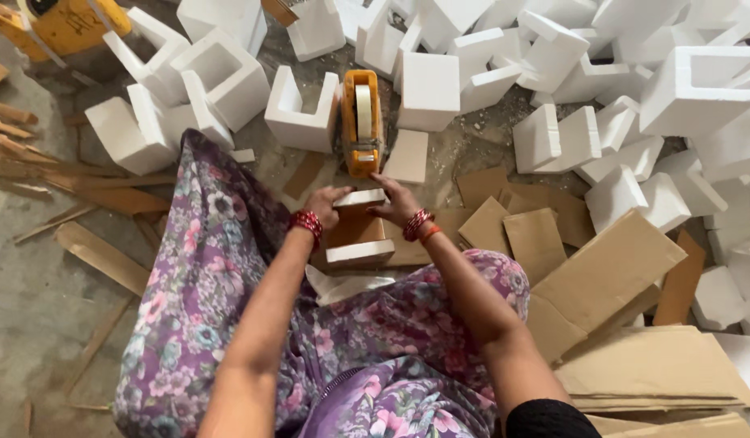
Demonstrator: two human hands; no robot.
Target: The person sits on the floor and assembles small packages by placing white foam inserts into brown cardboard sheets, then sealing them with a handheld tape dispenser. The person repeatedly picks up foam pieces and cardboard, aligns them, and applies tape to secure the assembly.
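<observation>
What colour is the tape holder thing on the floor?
The tape dispenser is orange, with a pale tape roll inside. The head view shows it best.

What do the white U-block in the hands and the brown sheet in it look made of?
U-block: likely foam, matte white with thick, chunky walls. Brown sheet: probably cardboard, flat, dull tan, like the cut pieces nearby. Both hands grip its far end.

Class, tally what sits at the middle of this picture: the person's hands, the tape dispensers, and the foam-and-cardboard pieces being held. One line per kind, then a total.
Bare hands, left hand and right hand: 2
Orange tape dispenser with a white roll: 1
Held white foam piece lined with brown cardboard: 1
Total: 4
</observation>
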